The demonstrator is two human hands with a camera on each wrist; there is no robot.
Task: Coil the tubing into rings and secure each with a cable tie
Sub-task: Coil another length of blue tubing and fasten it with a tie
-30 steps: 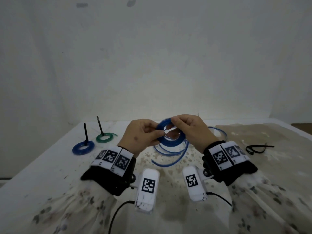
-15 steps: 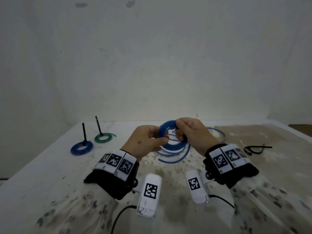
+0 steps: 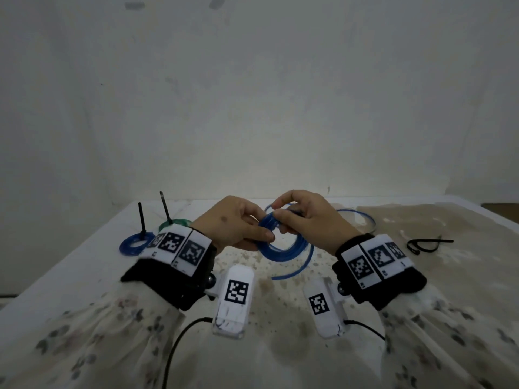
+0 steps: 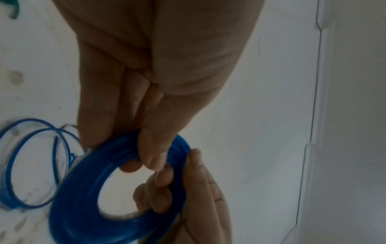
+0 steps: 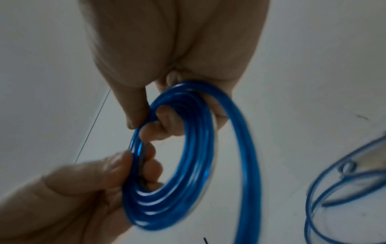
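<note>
The blue tubing (image 3: 276,247) is wound into a tight, glossy ring of several turns, held above the table (image 3: 70,276) between both hands, with loose loops trailing onto the surface. The left hand (image 3: 230,226) pinches one side, and the right hand (image 3: 306,217) pinches the opposite rim.

Illumination is dim and diffuse with a cool cast; the head view bends at its edges, and both wrist views show soft motion blur.

My left hand (image 4: 150,82) pinches the blue tubing coil (image 4: 87,189); my right hand (image 4: 198,198) grips its opposite rim.
</note>
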